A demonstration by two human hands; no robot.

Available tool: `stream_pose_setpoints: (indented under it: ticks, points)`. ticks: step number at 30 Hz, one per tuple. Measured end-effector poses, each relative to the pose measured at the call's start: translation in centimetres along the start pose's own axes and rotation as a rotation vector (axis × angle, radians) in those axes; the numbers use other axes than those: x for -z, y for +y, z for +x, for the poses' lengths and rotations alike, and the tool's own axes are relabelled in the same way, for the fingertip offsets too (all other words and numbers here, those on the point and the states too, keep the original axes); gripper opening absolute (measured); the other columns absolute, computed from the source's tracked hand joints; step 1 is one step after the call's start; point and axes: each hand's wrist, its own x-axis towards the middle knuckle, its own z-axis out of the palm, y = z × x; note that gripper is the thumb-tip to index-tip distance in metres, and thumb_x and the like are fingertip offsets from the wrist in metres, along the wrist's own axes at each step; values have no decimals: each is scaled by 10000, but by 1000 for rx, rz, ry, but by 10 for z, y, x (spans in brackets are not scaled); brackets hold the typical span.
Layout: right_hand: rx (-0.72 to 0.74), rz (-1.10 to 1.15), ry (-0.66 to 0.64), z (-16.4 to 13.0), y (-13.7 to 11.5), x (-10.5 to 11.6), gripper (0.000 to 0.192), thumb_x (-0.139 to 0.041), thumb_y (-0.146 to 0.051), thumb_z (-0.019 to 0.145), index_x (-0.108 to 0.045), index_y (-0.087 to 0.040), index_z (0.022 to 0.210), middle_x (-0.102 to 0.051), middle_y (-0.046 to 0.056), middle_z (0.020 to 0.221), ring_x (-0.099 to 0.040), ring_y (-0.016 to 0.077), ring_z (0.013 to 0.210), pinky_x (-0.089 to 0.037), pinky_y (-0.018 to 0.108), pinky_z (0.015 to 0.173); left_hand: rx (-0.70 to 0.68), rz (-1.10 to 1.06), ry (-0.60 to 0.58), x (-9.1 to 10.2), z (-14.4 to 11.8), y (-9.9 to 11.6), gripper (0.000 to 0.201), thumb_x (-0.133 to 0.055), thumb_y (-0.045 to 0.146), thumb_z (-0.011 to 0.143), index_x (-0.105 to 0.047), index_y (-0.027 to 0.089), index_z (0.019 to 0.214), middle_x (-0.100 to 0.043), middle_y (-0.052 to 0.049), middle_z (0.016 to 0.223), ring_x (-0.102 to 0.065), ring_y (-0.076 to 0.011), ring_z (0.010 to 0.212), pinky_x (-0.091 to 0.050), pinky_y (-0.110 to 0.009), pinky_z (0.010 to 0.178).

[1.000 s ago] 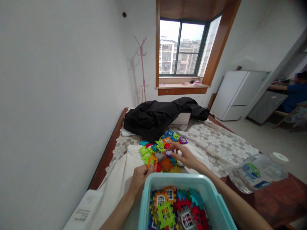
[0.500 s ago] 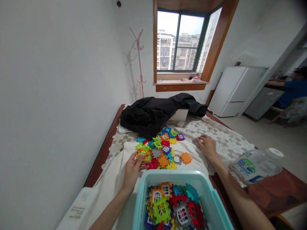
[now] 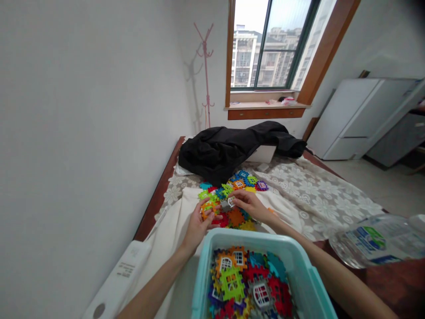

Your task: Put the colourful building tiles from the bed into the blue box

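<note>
My left hand [image 3: 196, 225] is at the left side of a loose pile of colourful plastic interlocking tiles [image 3: 236, 218]. Its thumb and fingers hold an orange interlocking tile [image 3: 203, 212], with lime green showing in its middle. Reaching over the pile from the right, my right hand [image 3: 249, 204] has its fingertips closed on a small tile with a white window [image 3: 231, 202]. A plain grey tile shows just beneath it. Nearest me stands a light-blue plastic bin [image 3: 255, 235], holding many more such tiles in red, lime, orange, grey and blue.
A black cloth [image 3: 212, 150] lies behind the pile, partly over a white box [image 3: 264, 153]. A big clear bottle [image 3: 375, 239] lies at right. The long white object [image 3: 116, 279] is at left, near the wall. Beyond are a pink coat rack [image 3: 206, 75] and a white fridge [image 3: 352, 115].
My right hand has moved left from the patterned cloth to the pile and now pinches a white-window tile. My left hand keeps the orange tile. The camera view has turned left.
</note>
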Motion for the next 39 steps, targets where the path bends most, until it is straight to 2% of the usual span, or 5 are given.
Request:
stream_pose_setpoints:
  ticks: [5,11,22,29,39]
  points:
    - [13,147,29,25,9,-31,325,-749,-511,902,-595,-250,1021,-638,-7,868,-618,171,767,-499,290,689,30,-94,-41,1,-1,-3,742,-835,281,816,-428,263,1437,-661,-137,1395,-786,-270,1038,-675,-336,789]
    - [101,-32,63,14,12,-53,227,-651,-442,984,-576,-235,1038,-631,13,964,-619,179,867,-507,320,797,22,-61,-38,-4,-1,-7,862,-857,318,799,-309,264,1462,-724,-128,1262,-792,-274,999,-673,-399,833]
    - [133,-162,89,13,22,-52,246,-632,-394,982,-655,-246,1177,-695,46,1031,-636,214,917,-497,343,803,3,-32,-38,-5,-1,-8,743,-864,379,802,-372,235,1340,-771,-48,984,-817,-261,864,-662,-310,697]
    - [90,-130,90,12,16,-53,191,-641,-410,974,-617,-221,965,-627,-16,775,-541,157,646,-408,281,595,2,-25,-47,-5,-2,-3,750,-851,351,819,-428,219,1424,-771,-111,1160,-816,-284,948,-667,-312,734]
    - [118,-163,89,12,18,-54,177,-622,-406,985,-613,-230,1003,-614,-9,826,-552,170,722,-435,296,666,100,-168,16,-2,-1,-5,440,-766,363,881,-594,219,1261,-748,-119,1269,-817,-269,927,-690,-326,719]
